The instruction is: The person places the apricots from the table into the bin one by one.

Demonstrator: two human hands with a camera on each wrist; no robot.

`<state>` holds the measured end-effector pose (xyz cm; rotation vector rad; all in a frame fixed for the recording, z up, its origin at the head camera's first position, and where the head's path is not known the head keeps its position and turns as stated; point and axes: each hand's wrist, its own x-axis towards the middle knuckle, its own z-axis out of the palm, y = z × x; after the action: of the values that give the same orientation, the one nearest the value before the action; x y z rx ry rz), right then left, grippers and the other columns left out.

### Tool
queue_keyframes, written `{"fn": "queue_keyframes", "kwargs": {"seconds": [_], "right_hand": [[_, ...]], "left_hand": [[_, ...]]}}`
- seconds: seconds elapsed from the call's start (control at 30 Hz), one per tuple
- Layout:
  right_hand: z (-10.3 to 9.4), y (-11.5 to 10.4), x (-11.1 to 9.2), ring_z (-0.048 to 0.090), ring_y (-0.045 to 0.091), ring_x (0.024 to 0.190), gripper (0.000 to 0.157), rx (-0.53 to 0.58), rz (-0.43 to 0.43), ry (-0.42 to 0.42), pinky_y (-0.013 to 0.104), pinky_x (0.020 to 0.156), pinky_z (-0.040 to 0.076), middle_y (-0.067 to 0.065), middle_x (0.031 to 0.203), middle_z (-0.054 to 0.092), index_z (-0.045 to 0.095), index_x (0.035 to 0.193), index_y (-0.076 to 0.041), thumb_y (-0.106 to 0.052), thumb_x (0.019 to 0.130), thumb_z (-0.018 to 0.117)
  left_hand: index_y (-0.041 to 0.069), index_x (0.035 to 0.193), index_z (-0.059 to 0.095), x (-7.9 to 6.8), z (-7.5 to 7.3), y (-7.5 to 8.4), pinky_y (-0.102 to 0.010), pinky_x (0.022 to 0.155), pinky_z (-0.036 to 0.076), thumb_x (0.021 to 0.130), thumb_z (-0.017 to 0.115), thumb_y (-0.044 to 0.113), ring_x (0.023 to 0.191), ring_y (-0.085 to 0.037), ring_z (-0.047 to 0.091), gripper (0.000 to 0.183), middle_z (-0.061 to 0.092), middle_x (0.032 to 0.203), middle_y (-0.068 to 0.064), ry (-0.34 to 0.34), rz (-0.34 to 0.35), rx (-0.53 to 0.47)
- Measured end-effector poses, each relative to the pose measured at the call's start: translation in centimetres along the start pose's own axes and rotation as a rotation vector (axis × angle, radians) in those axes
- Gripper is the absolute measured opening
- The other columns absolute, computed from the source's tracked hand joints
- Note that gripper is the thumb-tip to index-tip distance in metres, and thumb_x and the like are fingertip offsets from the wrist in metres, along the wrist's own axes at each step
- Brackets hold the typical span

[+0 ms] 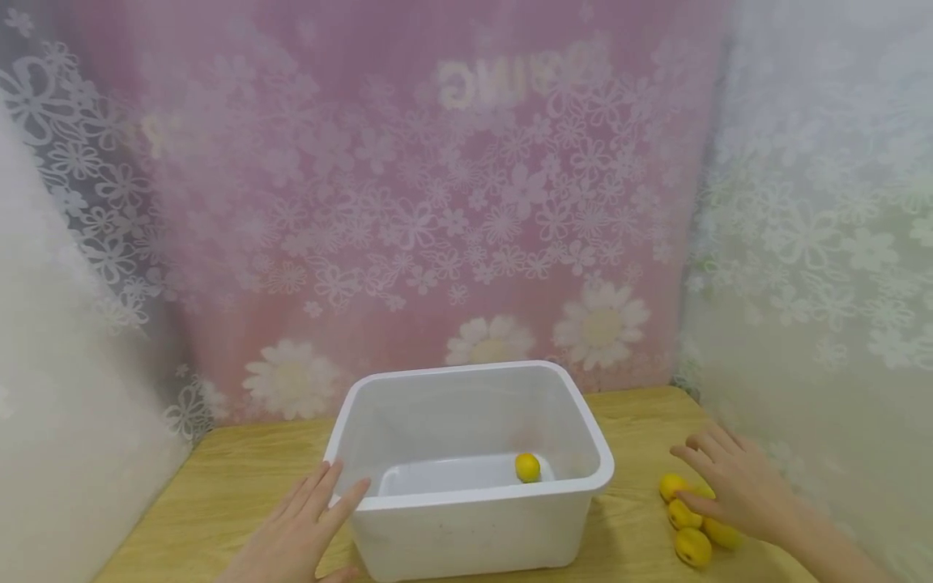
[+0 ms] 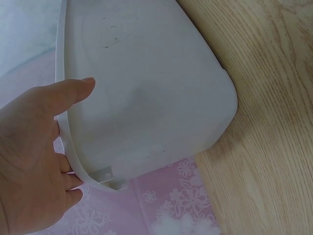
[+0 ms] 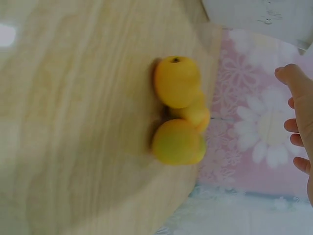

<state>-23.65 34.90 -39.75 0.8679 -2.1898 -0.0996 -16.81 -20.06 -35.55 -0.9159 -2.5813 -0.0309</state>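
Observation:
A white plastic tub (image 1: 474,538) stands on the table, with one round yellow fruit (image 1: 528,467) on its floor toward the right. At the tub's front left corner my left hand (image 1: 295,526) rests with extended fingers at the rim. The left wrist view has its thumb (image 2: 73,93) over the outer wall and the other fingers beyond the rim. My right hand (image 1: 743,486) is spread, with relaxed fingers, over a cluster of several yellow fruits (image 1: 692,547) right of the tub. In the right wrist view these fruits (image 3: 177,81) look yellow-orange, one greenish, and the hand (image 3: 304,117) holds nothing.
The light wood-grain table (image 1: 277,453) runs back to a pink flowered curtain (image 1: 408,202). Pale curtain panels close in the left side (image 1: 80,389) and the right side (image 1: 824,340), the right one close by my right hand.

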Motion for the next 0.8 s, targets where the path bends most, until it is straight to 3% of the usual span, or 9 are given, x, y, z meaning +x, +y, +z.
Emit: {"fn": "queue_keyframes", "kwargs": {"seconds": [0.13, 0.23, 0.27, 0.47, 0.53, 0.57, 0.63, 0.7, 0.8], "right_hand": [[-0.4, -0.4, -1.7, 0.049, 0.017, 0.083, 0.057, -0.015, 0.001, -0.06, 0.036, 0.059, 0.042, -0.002, 0.091, 0.054, 0.065, 0.1, -0.014, -0.065, 0.076, 0.059], [-0.6, -0.9, -2.9, 0.051, 0.017, 0.082, 0.058, -0.034, -0.002, -0.109, 0.039, 0.064, 0.044, -0.003, 0.092, 0.055, 0.066, 0.101, -0.015, -0.064, 0.069, 0.067], [-0.7, -1.1, -3.2, 0.052, 0.017, 0.082, 0.058, -0.04, -0.003, -0.122, 0.039, 0.065, 0.044, -0.003, 0.093, 0.056, 0.067, 0.1, -0.016, -0.063, 0.068, 0.069], [-0.4, -2.0, -4.4, 0.054, 0.019, 0.083, 0.053, -0.062, -0.012, -0.155, 0.041, 0.071, 0.044, -0.003, 0.094, 0.056, 0.068, 0.097, -0.016, -0.062, 0.07, 0.067], [-0.1, -2.2, -4.8, 0.053, 0.016, 0.082, 0.05, -0.051, -0.014, -0.176, 0.04, 0.069, 0.044, -0.005, 0.093, 0.055, 0.067, 0.097, -0.017, -0.06, 0.071, 0.068], [0.1, -2.3, -5.0, 0.052, 0.014, 0.081, 0.049, -0.048, -0.012, -0.186, 0.039, 0.068, 0.045, -0.007, 0.092, 0.054, 0.067, 0.096, -0.018, -0.059, 0.07, 0.069], [0.5, -2.4, -5.3, 0.051, 0.012, 0.08, 0.046, -0.041, -0.014, -0.196, 0.037, 0.065, 0.045, -0.009, 0.091, 0.054, 0.066, 0.095, -0.02, -0.057, 0.069, 0.071], [1.0, -2.4, -5.6, 0.05, 0.012, 0.079, 0.046, -0.035, -0.032, -0.185, 0.036, 0.063, 0.043, -0.009, 0.089, 0.053, 0.065, 0.094, -0.02, -0.057, 0.069, 0.071], [1.6, -2.2, -6.0, 0.047, 0.011, 0.078, 0.047, -0.044, -0.067, -0.144, 0.034, 0.061, 0.041, -0.009, 0.087, 0.051, 0.063, 0.092, -0.021, -0.06, 0.067, 0.07]], "left_hand": [[0.012, 0.138, 0.042, 0.0, 0.2, 0.0, -0.032, 0.112, 0.01, 0.076, 0.064, 0.057, 0.121, -0.041, 0.043, 0.08, 0.043, 0.134, -0.026, 0.056, 0.026, 0.044], [0.011, 0.137, 0.044, 0.0, 0.4, 0.0, -0.014, 0.103, -0.014, 0.076, 0.062, 0.059, 0.12, -0.04, 0.044, 0.079, 0.044, 0.133, -0.025, 0.09, 0.034, 0.055], [0.011, 0.137, 0.044, 0.0, 0.4, 0.0, -0.014, 0.102, -0.015, 0.077, 0.061, 0.06, 0.119, -0.04, 0.044, 0.079, 0.045, 0.133, -0.025, 0.093, 0.033, 0.059], [0.013, 0.138, 0.043, -0.2, 0.2, 0.1, -0.018, 0.107, -0.007, 0.08, 0.056, 0.063, 0.121, -0.04, 0.043, 0.078, 0.044, 0.134, -0.024, 0.066, -0.005, 0.024], [0.014, 0.139, 0.042, -0.2, 0.2, 0.2, -0.029, 0.111, 0.011, 0.08, 0.057, 0.062, 0.122, -0.039, 0.042, 0.078, 0.043, 0.135, -0.024, 0.052, -0.014, 0.017], [0.014, 0.139, 0.043, -0.2, 0.2, 0.2, -0.029, 0.111, 0.011, 0.079, 0.057, 0.062, 0.122, -0.039, 0.042, 0.078, 0.043, 0.135, -0.024, 0.051, -0.015, 0.017], [0.014, 0.139, 0.043, -0.2, 0.1, 0.3, -0.042, 0.106, 0.028, 0.079, 0.057, 0.062, 0.123, -0.039, 0.041, 0.078, 0.042, 0.136, -0.024, 0.034, -0.028, 0.007], [0.015, 0.139, 0.042, -0.2, 0.0, 0.3, -0.048, 0.1, 0.034, 0.079, 0.057, 0.062, 0.124, -0.039, 0.04, 0.078, 0.042, 0.137, -0.023, 0.022, -0.038, -0.003], [0.014, 0.14, 0.042, -0.2, 0.1, 0.3, -0.044, 0.105, 0.028, 0.08, 0.056, 0.063, 0.124, -0.039, 0.04, 0.078, 0.041, 0.137, -0.024, 0.018, -0.038, -0.016]]}}
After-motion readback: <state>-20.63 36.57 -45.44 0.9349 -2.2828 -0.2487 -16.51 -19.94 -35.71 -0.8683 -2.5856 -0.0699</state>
